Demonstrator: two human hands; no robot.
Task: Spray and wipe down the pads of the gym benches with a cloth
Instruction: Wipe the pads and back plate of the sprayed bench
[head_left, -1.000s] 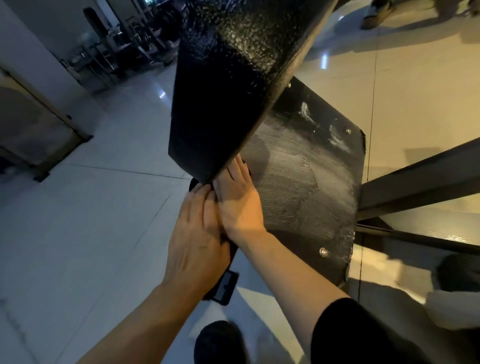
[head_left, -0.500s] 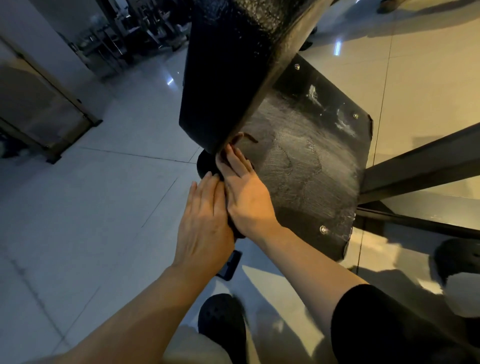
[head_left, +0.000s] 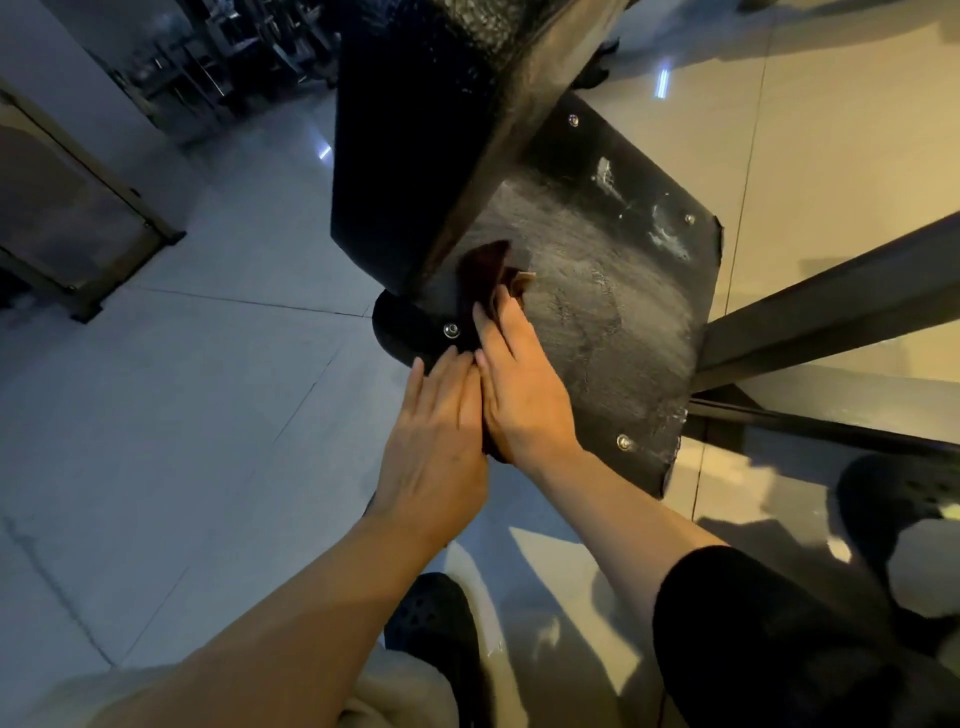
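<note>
Nearest the camera, a black clog (head_left: 436, 623) is standing on the pale tiled floor (head_left: 171, 426), between the person's 2 forearms; a black sleeve (head_left: 753, 639) is covering the right upper arm. Beyond these, the left hand (head_left: 434, 452) is lying flat with its fingers straight and together, holding nothing, its fingertips touching the near edge of the black seat pad (head_left: 597, 322). Just beside it and touching it, the right hand (head_left: 522, 389) is pressing a dark reddish cloth (head_left: 485, 280) against the seat pad with extended fingers; the cloth is showing beyond the fingertips and beneath the heel of the hand, bunched upward where it is meeting the backrest pad (head_left: 415, 135). The seat pad is showing pale wipe streaks and 4 visible metal studs. The backrest pad is rising steeply from the seat's left portion. To the right, a dark metal frame beam (head_left: 831, 306) is slanting away. Farthest back, dim gym equipment (head_left: 218, 57) is standing at upper left.
</note>
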